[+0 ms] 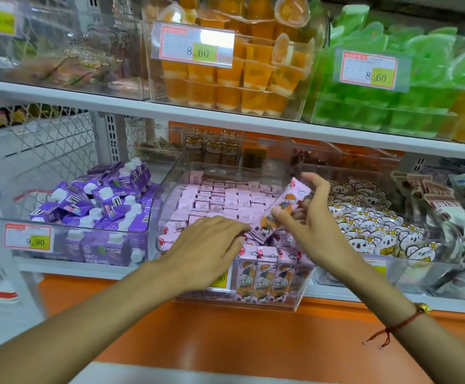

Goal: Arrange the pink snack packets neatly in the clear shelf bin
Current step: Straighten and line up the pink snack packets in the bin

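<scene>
Status: mostly done, front still in work.

Clear plastic shelf bin (167, 195), middle of the lower shelf, is nearly full. Back and centre of the bin: small flat pink snack packets (220, 198) lie in tidy overlapping rows, printed backs up. Front wall: a row of the same pink packets stands upright (262, 275), cartoon face out, tight side by side. Judging from that, the bulk of the arranging is finished. What's left is the front zone between the flat rows and the standing row, where a few packets sit skewed under the hands, plus the one packet in hand.

Right hand (306, 214): grasping one long pink cartoon-print packet (280, 210), thumb on the near face, fingers behind it. Packet is tilted, top end toward 1 o'clock, bottom end toward 7 o'clock, bottom tip touching or just above the front pile; can't tell which. It lies at 9 o'clock of the right palm, over the right half of the bin.

Left hand (209, 239): palm down, fingers straight-ish, pressing flat on the packets at the front-centre of the bin, fingertips pointing to 3 o'clock and ending just beside the lower end of the held packet. Not gripping anything that I can see.

Neighbours, not part of the job: purple cartons with white caps (109, 200) in the bin at 9 o'clock, white koala-print packets (370, 225) in the bin at 3 o'clock.

Likely next: seat the held packet into the front row.
</scene>
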The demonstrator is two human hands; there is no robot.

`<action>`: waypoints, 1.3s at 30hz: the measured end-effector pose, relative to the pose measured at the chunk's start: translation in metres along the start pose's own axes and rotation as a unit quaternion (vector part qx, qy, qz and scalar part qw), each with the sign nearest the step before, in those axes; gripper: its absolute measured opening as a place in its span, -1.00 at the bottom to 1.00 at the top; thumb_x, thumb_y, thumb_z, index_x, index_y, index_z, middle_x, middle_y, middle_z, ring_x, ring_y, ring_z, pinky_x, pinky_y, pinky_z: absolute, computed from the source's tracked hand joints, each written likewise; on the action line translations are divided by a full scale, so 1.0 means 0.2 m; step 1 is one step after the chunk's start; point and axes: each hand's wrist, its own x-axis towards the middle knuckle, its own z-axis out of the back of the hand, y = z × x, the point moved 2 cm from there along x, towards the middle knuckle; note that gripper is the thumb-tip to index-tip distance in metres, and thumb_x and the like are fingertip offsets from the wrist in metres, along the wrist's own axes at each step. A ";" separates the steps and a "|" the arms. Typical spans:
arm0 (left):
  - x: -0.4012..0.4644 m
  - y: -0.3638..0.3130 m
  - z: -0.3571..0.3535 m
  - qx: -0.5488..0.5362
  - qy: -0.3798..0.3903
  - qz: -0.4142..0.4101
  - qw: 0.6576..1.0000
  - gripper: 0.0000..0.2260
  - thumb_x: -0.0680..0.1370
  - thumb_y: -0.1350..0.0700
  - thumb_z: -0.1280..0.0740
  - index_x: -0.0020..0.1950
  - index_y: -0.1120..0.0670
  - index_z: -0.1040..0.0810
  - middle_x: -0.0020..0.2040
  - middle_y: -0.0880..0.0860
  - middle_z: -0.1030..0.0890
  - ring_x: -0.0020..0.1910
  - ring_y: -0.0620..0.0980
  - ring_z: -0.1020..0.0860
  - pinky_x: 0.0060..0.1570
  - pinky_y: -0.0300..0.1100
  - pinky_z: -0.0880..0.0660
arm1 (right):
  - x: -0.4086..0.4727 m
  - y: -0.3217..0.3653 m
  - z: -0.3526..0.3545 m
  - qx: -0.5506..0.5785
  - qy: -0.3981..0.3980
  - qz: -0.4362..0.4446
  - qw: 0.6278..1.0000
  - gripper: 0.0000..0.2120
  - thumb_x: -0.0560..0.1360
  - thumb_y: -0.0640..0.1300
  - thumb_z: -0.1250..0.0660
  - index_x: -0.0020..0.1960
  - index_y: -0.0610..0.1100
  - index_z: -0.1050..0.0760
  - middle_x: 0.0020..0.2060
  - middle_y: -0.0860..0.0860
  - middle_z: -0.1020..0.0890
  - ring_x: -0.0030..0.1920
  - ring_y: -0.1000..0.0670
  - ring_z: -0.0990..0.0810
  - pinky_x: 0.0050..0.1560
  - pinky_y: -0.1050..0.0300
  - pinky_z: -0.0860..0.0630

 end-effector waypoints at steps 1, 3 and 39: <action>0.00 0.01 0.00 0.015 0.006 -0.009 1.000 -0.66 0.66 -0.04 -0.01 0.42 -0.09 -0.32 0.32 -0.12 -0.46 0.28 -0.13 -0.37 0.25 -0.18 -0.27 | 0.00 -0.01 0.00 -0.027 0.008 0.004 1.000 -0.46 0.53 -0.08 -0.32 0.36 0.03 -0.07 -0.33 0.10 -0.48 -0.33 0.16 -0.58 -0.21 0.09 -0.57; 0.00 0.02 0.00 0.030 0.012 -0.016 0.999 -0.65 0.66 -0.06 0.03 0.40 -0.09 -0.33 0.32 -0.13 -0.45 0.28 -0.13 -0.36 0.25 -0.18 -0.27 | 0.01 -0.02 0.02 -0.075 0.030 0.005 0.997 -0.51 0.51 -0.02 -0.32 0.32 0.04 -0.14 -0.32 0.09 -0.50 -0.26 0.13 -0.59 -0.22 0.15 -0.56; 0.07 -0.20 -0.09 -0.021 0.019 -0.079 0.996 -0.59 0.64 -0.14 0.07 0.48 -0.13 -0.20 0.48 -0.20 -0.21 0.43 -0.24 -0.13 0.37 -0.31 -0.03 | 0.02 -0.08 0.09 -0.524 0.087 0.132 0.837 -0.76 0.56 -0.03 -0.17 0.07 -0.05 -0.58 0.10 -0.04 -0.45 0.12 -0.06 -0.37 0.01 0.12 -0.31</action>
